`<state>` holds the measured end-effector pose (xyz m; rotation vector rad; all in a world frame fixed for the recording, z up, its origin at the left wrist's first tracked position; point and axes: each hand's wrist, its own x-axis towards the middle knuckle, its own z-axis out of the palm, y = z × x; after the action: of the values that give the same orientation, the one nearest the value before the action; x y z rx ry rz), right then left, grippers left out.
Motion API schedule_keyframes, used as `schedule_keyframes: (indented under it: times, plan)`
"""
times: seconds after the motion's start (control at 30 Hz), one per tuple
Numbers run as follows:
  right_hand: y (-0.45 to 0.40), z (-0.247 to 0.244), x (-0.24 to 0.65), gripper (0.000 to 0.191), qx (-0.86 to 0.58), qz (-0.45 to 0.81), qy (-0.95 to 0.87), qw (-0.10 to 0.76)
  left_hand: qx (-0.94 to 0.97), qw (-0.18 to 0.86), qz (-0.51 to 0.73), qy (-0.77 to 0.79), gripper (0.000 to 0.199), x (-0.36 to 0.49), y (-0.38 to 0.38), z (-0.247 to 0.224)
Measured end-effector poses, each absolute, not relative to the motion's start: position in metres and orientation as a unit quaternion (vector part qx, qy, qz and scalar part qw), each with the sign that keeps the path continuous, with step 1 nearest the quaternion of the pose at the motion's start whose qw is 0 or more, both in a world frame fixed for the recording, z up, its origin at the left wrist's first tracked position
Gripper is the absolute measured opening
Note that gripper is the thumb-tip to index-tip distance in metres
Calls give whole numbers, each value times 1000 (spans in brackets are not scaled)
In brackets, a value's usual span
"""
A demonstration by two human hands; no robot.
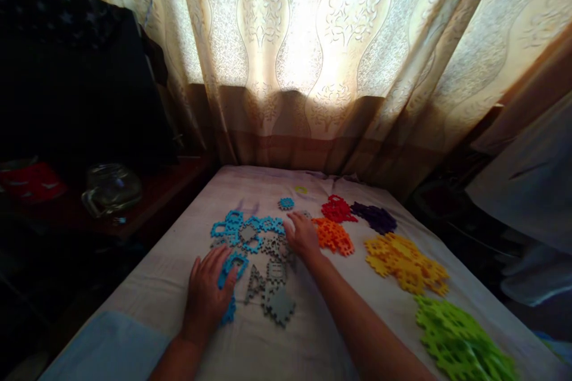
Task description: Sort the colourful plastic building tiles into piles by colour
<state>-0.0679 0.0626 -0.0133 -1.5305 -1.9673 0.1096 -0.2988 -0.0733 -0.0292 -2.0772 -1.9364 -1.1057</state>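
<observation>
Toothed, puzzle-like plastic pieces lie in colour groups on a pale sheet. My left hand (208, 289) rests over blue pieces (235, 263) at the near left, its fingers spread and partly covering them. Farther off, my right hand (302, 235) is open between the grey pieces (277, 247) and the orange pieces (333, 235), with a small grey bit showing just past its fingertips. Another cluster of blue pieces (232, 225) lies beyond my left hand, mixed with grey ones. A grey triangular piece (254, 283) and a flat grey piece (280, 303) lie between my forearms.
Red (338, 208), dark purple (374, 217), yellow (406, 263) and green pieces (460, 339) form piles along the right. A round blue piece (286, 203) lies toward the back. A curtain (295, 113) hangs behind; a dark screen (80, 89) stands left, a light blue cloth (111, 348) near left.
</observation>
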Motion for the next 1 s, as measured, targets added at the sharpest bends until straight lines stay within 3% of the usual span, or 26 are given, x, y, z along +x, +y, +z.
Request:
schedule_keyframes:
  times: [0.3,0.67,0.77,0.87,1.0]
  plan:
    - [166,1,-93,57,-738,143,-649,115,-507,-85,-522,-680,51,-325,-52,-45]
    - [81,-14,-107,50,-613,127,-770,123,-512,-63,-509,-689,47,-324,-50,-46]
    - [58,-14,-99,47,-592,120,-786,131,-519,-38,-449,-726,54,-334,-22,-39]
    - [38,-13,-97,47,-583,110,-792,146,-570,-40,-254,-780,59,-347,19,-26]
    - [12,-15,-98,47,-565,89,-802,171,-615,-84,-190,-761,56,-350,61,-11]
